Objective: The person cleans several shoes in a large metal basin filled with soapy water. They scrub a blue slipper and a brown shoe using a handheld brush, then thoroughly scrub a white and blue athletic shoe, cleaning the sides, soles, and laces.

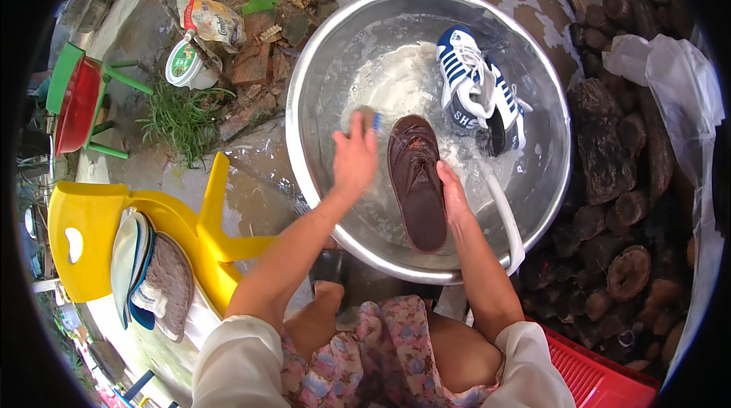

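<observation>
Gripping brown shoe point(416, 191) by its right side in right hand point(454, 191), laces up, toe pointing away, over near half of metal basin point(306, 172). Holding what looks like a small brush point(368, 116) in left hand point(353, 160), just left of the toe; can't tell exact grip. Could drop the shoe into the water point(392, 77), judging by a one-sided hold on a probably slick upper, if pushed sideways by a hard brush stroke. Might lose the brush too, if wet. Could knock white-and-blue sneakers point(461, 84) by swinging the shoe right. Could also unseat white hose point(504, 214), draped over near-right rim, by bumping it with right wrist, and so wet the ground outside.
</observation>
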`<state>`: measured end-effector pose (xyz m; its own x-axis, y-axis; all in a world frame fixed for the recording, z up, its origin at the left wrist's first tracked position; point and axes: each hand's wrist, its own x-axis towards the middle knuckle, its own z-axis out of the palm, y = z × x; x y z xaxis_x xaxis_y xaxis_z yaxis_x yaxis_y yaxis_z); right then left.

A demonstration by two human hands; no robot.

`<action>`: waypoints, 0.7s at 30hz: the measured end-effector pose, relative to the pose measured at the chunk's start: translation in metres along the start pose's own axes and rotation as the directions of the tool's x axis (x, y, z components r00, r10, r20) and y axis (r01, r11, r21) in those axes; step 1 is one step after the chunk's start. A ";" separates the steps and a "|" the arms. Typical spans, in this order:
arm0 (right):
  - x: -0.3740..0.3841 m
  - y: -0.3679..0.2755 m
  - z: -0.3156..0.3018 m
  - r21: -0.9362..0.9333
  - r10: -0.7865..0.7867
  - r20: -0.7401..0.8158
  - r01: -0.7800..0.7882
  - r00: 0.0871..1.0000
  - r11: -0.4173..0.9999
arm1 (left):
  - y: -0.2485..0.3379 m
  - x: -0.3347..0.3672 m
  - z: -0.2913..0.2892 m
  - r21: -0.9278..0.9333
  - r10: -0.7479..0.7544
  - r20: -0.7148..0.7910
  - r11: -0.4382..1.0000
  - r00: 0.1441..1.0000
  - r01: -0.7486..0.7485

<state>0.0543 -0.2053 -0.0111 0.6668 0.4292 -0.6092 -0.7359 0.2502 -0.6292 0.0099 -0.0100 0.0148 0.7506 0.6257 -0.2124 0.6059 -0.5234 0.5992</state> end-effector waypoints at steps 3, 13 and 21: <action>0.014 0.014 -0.023 -0.461 -0.234 -0.138 0.147 0.962 0.875 | -0.010 0.009 -0.004 -0.015 -0.130 0.114 0.991 0.985 0.133; 0.042 -0.011 -0.001 -0.976 -0.294 -0.020 0.045 0.956 0.211 | -0.007 -0.016 0.036 -0.317 0.147 0.171 0.944 0.974 -0.087; 0.096 -0.082 0.085 -0.831 -0.185 0.220 0.085 0.958 -0.549 | -0.026 -0.020 0.017 -0.479 -0.180 0.399 0.795 0.899 0.372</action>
<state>0.1689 -0.1106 0.0233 0.7487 0.5558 -0.3613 0.5586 -0.8224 -0.1075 -0.0162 -0.0190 -0.0096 0.6709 0.4257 -0.6072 0.6349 0.0934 0.7669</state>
